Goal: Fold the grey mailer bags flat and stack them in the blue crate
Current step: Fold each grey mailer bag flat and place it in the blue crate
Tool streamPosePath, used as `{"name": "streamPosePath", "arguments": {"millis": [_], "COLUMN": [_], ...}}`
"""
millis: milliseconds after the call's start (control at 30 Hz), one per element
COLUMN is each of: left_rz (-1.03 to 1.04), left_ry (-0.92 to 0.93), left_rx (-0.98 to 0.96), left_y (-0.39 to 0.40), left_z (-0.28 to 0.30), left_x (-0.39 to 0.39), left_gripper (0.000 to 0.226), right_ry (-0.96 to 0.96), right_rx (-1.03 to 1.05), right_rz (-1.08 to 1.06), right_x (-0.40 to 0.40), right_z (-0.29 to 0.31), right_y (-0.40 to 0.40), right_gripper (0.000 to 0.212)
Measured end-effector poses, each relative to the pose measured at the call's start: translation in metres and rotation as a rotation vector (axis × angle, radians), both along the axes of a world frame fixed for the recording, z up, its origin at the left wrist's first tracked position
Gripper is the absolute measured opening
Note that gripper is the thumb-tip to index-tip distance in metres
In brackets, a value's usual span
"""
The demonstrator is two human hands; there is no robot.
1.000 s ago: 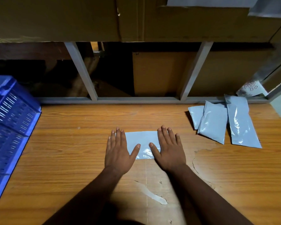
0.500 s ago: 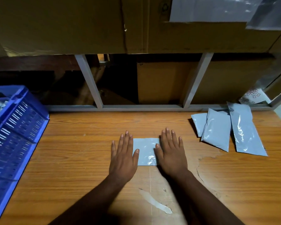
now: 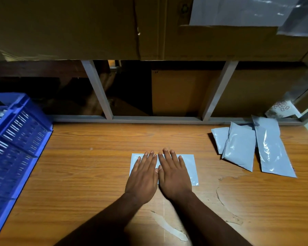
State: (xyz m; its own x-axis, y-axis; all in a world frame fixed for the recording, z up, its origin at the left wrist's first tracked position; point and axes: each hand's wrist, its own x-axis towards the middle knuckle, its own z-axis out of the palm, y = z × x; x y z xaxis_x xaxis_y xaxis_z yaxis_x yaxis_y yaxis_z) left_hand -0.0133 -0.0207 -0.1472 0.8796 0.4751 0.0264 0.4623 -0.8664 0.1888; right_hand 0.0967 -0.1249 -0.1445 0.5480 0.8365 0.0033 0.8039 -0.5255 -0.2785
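A folded grey mailer bag (image 3: 190,167) lies flat on the wooden table (image 3: 89,171) in the middle. My left hand (image 3: 142,176) and my right hand (image 3: 172,174) press down on it side by side, fingers straight, thumbs touching. Only the bag's left and right edges show past the hands. Three more grey mailer bags (image 3: 240,148) lie loose at the back right, overlapping. The blue crate (image 3: 16,139) stands at the left edge of the table, with something pale inside its far corner.
A grey metal frame (image 3: 156,118) runs along the table's back edge with cardboard boxes (image 3: 181,93) behind and above it. A printed white packet (image 3: 281,109) sits at the far right. The table's veneer is chipped near the front, with a torn strip (image 3: 169,226).
Both hands have slid inward from the bag's two ends until they meet over its middle. The view has tilted slightly, showing more of the crate.
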Motion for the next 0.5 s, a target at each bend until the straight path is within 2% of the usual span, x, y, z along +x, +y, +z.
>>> {"name": "streamPosePath", "arguments": {"millis": [133,233,500], "left_rz": [0.009,0.091,0.149], "left_ry": [0.003,-0.005,0.051], "left_rx": [-0.015,-0.071,-0.051], "left_y": [-0.002,0.0,0.005], "left_z": [0.003,0.006,0.013], "left_x": [0.001,-0.009,-0.018], "left_gripper": [0.058,0.064,0.083], "right_ry": [0.013,0.03,-0.004], "right_rx": [-0.011,-0.021,-0.048], "right_rz": [0.009,0.043,-0.106], "right_x": [0.002,0.009,0.015], "right_z": [0.003,0.004,0.002], "right_y": [-0.002,-0.017,-0.044], "right_gripper": [0.058,0.062,0.073]}}
